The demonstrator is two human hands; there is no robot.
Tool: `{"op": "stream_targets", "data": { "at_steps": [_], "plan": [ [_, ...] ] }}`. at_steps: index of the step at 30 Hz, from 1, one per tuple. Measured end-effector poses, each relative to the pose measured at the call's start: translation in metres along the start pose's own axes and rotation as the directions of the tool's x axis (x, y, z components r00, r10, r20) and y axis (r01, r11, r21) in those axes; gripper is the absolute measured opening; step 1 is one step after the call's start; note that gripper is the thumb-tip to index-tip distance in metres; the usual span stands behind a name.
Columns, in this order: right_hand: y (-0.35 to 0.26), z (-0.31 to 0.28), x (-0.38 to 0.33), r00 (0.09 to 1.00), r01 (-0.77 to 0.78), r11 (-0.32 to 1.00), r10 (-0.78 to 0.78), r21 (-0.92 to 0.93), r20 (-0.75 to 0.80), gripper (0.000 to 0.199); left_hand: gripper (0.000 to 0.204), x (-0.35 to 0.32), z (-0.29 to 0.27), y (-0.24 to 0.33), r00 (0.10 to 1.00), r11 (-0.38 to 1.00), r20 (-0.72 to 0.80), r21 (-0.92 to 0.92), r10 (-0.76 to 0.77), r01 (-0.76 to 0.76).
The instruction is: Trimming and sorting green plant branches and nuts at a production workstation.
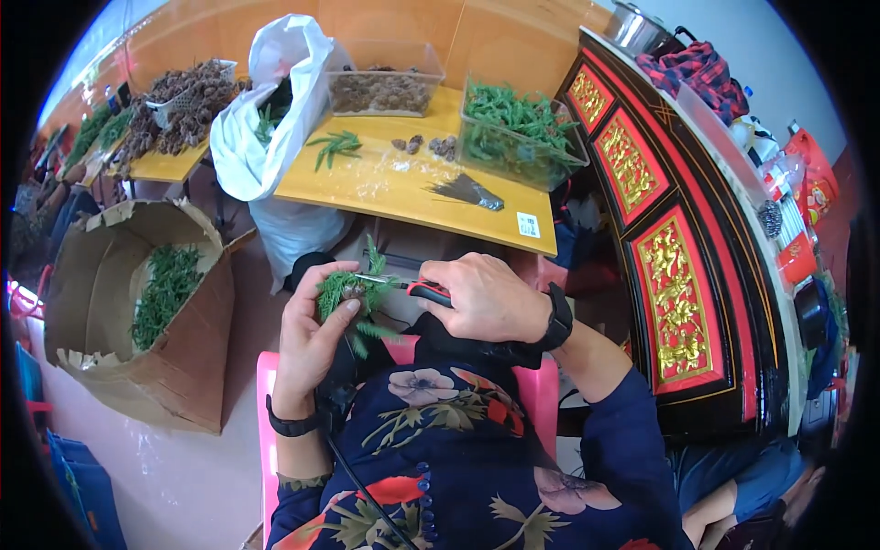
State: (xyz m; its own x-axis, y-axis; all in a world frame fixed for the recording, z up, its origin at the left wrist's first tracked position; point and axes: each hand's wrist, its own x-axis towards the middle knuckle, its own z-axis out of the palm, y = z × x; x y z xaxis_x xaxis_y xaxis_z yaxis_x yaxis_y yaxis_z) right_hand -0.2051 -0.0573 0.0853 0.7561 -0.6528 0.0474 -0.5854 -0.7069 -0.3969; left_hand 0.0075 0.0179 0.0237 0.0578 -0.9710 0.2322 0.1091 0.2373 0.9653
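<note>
In my left hand [316,316] is a small bunch of green artificial pine sprigs [374,298], pinched between thumb and fingers. Something brownish, perhaps a pine cone, shows at its middle. My right hand [490,298] is closed round the red and black handles of a small cutting tool [427,292], scissors or pliers. Its slim metal jaws point left and lie against the greenery; whether they are parted I cannot tell. Both hands are above my lap, in front of the yellow table [394,197].
On the table are a clear bin of green sprigs [518,128], a clear bin of pine cones [380,92], loose cones, a sprig and a bundle of thin wires [467,191]. A white bag [266,137] leans at its left. A cardboard box [188,367] holds greenery. Right stands a carved black-and-red cabinet [678,302].
</note>
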Motion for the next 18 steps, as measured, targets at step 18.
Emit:
{"op": "stream_targets", "data": {
  "at_steps": [18],
  "plan": [
    [0.207, -0.109, 0.065, 0.603, -0.429, 0.616, 0.740, 0.661, -0.298, 0.031, 0.044, -0.001, -0.009, 0.004, 0.994, 0.998, -0.100, -0.049, -0.042, 0.037]
  ]
}}
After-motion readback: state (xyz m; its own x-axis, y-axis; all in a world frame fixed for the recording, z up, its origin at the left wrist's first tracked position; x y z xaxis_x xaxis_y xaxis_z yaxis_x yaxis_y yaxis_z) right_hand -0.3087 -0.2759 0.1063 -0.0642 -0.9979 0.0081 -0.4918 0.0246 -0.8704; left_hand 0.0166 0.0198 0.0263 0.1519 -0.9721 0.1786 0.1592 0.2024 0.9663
